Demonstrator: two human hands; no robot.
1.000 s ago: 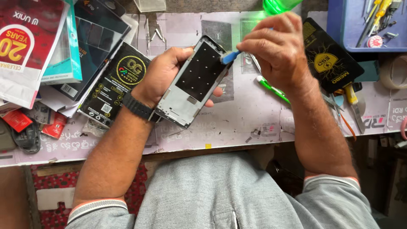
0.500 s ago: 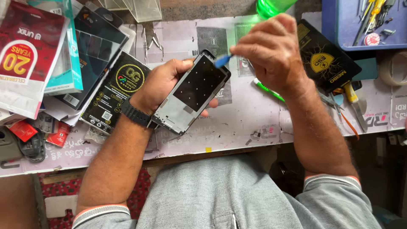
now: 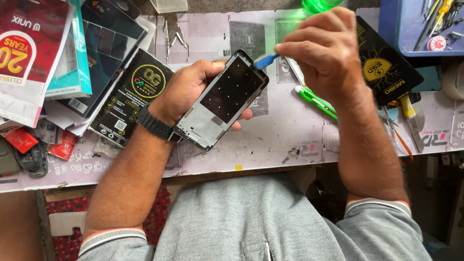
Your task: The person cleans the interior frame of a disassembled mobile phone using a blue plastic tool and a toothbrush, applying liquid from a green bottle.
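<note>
Right hand (image 3: 328, 53) fingers pinch a small blue tool (image 3: 265, 61) w/ tip at the top corner of the phone frame (image 3: 222, 99), centre frame, which left hand (image 3: 186, 89) grips tilted, prob. to steady it; blue tray (image 3: 415, 29) upper right holds screwdrivers etc.

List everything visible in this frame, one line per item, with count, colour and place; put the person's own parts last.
phone frame: one, silver with a black panel, held above the bench centre.
blue tool: one, tip at the frame's top corner.
green pen: one, on the bench right of the frame.
black packet: one, black and gold, left of the frame.
red and white packet: one, far left.
black card: one, yellow emblem, right.
blue tray: one, top right, holding tools.
bench: one, pale, worn.
wristwatch: one, black, left wrist.
left hand: holds the frame.
right hand: holds the blue tool.
</note>
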